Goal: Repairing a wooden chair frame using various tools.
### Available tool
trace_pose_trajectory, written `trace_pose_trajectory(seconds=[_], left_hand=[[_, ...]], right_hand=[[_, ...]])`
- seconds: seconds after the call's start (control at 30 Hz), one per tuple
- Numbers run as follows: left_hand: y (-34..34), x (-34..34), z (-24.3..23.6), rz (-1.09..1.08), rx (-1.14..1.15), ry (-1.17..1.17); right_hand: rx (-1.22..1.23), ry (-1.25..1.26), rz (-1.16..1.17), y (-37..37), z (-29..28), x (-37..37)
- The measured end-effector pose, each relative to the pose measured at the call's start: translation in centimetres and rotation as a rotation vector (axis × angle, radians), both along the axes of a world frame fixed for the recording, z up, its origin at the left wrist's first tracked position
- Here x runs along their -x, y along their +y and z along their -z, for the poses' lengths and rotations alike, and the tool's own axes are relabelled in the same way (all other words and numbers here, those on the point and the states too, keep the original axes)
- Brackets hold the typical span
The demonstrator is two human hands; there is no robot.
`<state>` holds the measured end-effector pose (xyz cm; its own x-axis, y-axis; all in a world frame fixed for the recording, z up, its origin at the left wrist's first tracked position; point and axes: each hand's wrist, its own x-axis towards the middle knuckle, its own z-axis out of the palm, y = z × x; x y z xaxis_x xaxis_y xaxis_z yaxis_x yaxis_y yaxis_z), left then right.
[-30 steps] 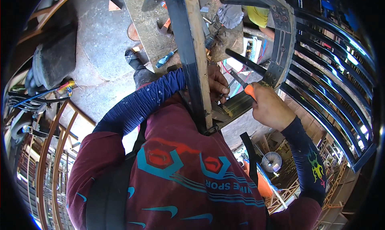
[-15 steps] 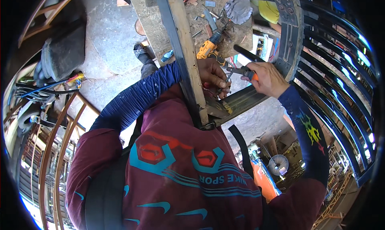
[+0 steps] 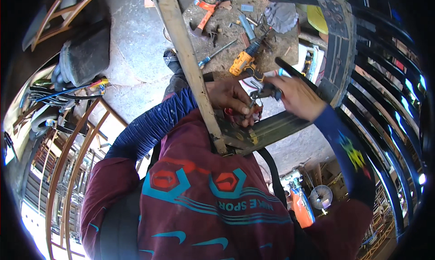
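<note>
My right hand (image 3: pixel 299 97) is closed around a pair of pliers (image 3: pixel 267 92), whose jaws reach left toward my other hand. My left hand (image 3: pixel 234 101) pinches a small, thin metal piece (image 3: pixel 252 104) between thumb and fingers, just by the plier jaws. Whether the jaws grip that piece is too small to tell. Red showing beneath the left fingers cannot be made out. Both hands are above the corner of a dark frame, between its pale, worn upright bar (image 3: pixel 192 69) and its black cross rail (image 3: pixel 276 131).
Beyond my hands, a yellow cordless drill (image 3: pixel 244 63), a blue-handled screwdriver (image 3: pixel 217 54), an orange hammer (image 3: pixel 206 14) and a grey cloth (image 3: pixel 281 16) lie on a worn board (image 3: pixel 272 47). Black slatted metalwork (image 3: pixel 385 79) rises at right. Curved brown frames (image 3: pixel 68 169) stand at left.
The view has shifted, bringing the hammer and screwdriver into sight. The pliers have turned in my right hand, and their jaws now sit close above the left fingertips. My left hand keeps its pinch.
</note>
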<state>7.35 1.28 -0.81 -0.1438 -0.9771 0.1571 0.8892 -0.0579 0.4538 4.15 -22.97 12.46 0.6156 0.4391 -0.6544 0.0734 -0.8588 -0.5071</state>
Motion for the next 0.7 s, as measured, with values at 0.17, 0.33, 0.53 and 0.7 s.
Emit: trace_pose_trajectory(seconds=[0.17,0.33,0.53,0.7], left_hand=[[-0.4,0.5,-0.1,0.013,0.004,0.072],[-0.2,0.0,-0.5,-0.002,-0.027,0.027],[-0.4,0.5,-0.1,-0.069,0.028,-0.005],[0.0,0.0,0.0,-0.085,0.032,-0.026]], right_hand=[[0.259,0.388,0.128,4.8,-9.1,-1.0],[0.461,0.47,0.334,8.5,-9.9,-1.3],[0.528,0.404,0.528,12.5,-10.2,-0.6],[0.628,0.289,0.575,15.2,-8.3,0.0]])
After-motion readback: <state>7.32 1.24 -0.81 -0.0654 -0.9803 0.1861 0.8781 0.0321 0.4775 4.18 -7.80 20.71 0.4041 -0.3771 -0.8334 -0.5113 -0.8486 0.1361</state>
